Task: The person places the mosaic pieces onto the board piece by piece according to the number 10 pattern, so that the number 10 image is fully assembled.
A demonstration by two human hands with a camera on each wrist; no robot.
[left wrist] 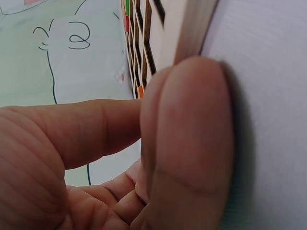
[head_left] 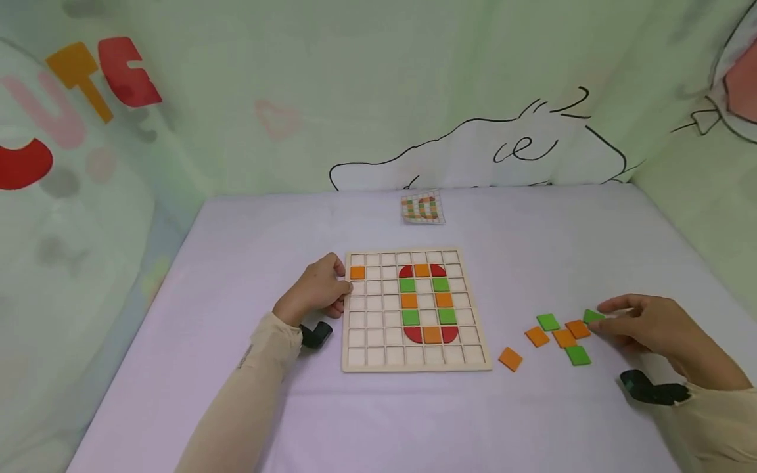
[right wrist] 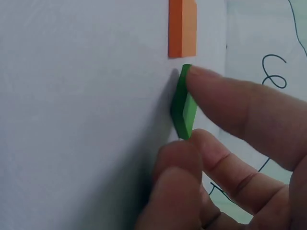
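Note:
A wooden grid board point(head_left: 357, 338) lies on the table, with red, orange and green pieces in a ring on its right half and one orange tile point(head_left: 357, 272) at upper left. My left hand point(head_left: 316, 289) grips the board's left edge, fingers bent; the left wrist view has its fingertips right at the board's side point(left wrist: 189, 33). Off to the right, my right hand point(head_left: 647, 328) pinches a green tile point(right wrist: 188, 103) between thumb and fingers, close over the table. Beside that hand lie several loose orange tiles point(head_left: 537, 336) and green tiles point(head_left: 577, 355).
Behind the board is a small pattern card point(head_left: 422, 207) printed with a coloured grid. A pale cloth covers the table point(head_left: 284, 223), and printed curtains point(head_left: 331, 85) rise at its back and sides. Dark wrist devices point(head_left: 653, 389) sit at both sleeves.

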